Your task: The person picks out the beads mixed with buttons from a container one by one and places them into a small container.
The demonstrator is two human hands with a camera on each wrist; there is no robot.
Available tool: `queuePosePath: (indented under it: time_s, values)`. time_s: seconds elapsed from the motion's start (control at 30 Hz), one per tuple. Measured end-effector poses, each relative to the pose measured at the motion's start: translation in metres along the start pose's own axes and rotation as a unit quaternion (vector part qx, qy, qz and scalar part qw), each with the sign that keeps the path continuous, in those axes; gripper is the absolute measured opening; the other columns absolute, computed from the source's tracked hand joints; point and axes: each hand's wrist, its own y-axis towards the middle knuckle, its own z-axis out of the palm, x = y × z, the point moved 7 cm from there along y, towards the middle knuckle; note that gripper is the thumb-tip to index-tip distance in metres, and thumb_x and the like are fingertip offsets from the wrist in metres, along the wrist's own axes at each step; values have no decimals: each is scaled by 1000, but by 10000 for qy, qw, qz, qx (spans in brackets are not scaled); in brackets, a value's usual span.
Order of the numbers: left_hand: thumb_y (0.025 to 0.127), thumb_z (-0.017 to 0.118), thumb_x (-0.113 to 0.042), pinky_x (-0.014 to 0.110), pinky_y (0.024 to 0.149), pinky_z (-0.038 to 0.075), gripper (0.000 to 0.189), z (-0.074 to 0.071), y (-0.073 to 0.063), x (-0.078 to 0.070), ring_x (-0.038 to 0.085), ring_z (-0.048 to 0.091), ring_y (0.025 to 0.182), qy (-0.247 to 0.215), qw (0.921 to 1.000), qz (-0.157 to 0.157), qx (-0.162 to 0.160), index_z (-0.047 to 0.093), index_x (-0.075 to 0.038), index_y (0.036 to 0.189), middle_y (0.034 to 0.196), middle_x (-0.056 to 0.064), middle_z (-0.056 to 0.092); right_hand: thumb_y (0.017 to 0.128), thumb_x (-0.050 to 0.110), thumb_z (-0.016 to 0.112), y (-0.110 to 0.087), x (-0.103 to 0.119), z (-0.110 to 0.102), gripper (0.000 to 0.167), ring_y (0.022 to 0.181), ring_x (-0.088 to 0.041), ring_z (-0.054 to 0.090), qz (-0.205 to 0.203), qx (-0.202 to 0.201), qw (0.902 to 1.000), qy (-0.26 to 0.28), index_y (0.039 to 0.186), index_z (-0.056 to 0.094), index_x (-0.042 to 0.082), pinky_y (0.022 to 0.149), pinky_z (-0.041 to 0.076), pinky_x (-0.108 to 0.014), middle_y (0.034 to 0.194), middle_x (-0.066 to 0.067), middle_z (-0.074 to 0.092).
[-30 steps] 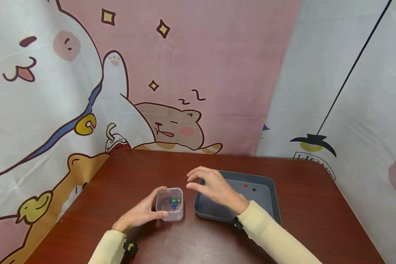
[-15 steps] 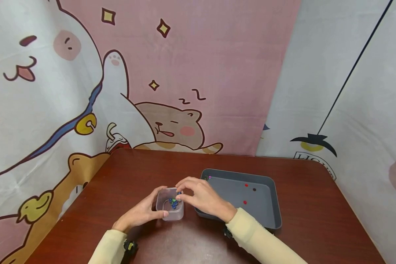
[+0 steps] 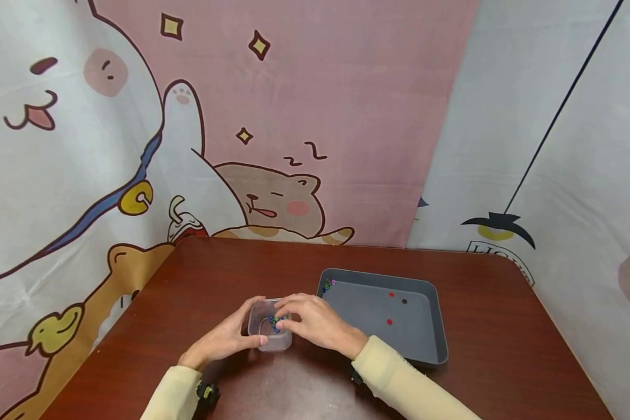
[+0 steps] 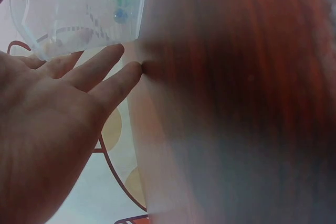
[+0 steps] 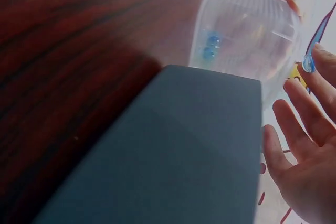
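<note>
My left hand (image 3: 224, 337) grips a small clear plastic container (image 3: 276, 344), thumb on the near side and fingers at the far side. Blue and green glass marbles (image 3: 274, 322) lie at its bottom; blue ones also show through its wall in both wrist views. Over the container's right rim, my right hand (image 3: 317, 324) reaches in with its fingertips. In the right wrist view it pinches a blue glass marble (image 5: 308, 64) between thumb and index finger, the other fingers loosely extended.
Right of the container stands a grey tray (image 3: 415, 341). Inside it are a red piece (image 3: 389, 322), another red piece (image 3: 391, 294), a dark piece (image 3: 404, 301) and a small green, blue and pink cluster (image 3: 328, 285) in the far left corner. A patterned cloth hangs behind the brown table (image 3: 231, 268).
My right hand has moved left and down from over the tray's left side to the container, carrying a blue marble. This uncovers the tray's corner cluster and nearer red piece. The left hand stays put.
</note>
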Motion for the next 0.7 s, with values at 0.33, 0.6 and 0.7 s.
queuePosePath:
  time_s: [0.33,0.6,0.7]
  values:
    - [94,77,-24,31,88,52,84,2,0,3,36,60,116,-269,9995,-120,70,24,-14,158,142,19,51,98,31,73,-1,-5,9,22,125,-15,60,26,108,9998,-139,113,79,16,100,50,-35,133,2,67]
    - [95,77,-23,32,88,52,83,2,0,2,37,60,116,-328,9994,-96,100,24,-15,158,142,21,51,100,31,71,-2,-5,6,28,126,-15,59,-18,115,9997,-207,122,76,14,100,50,-36,134,2,66]
    - [94,78,-26,35,93,50,83,1,0,3,34,59,118,-213,9996,-178,33,25,-17,158,142,18,52,100,31,71,-4,-2,-6,29,123,-14,61,-23,14,9999,-162,124,75,14,99,51,-36,132,2,67]
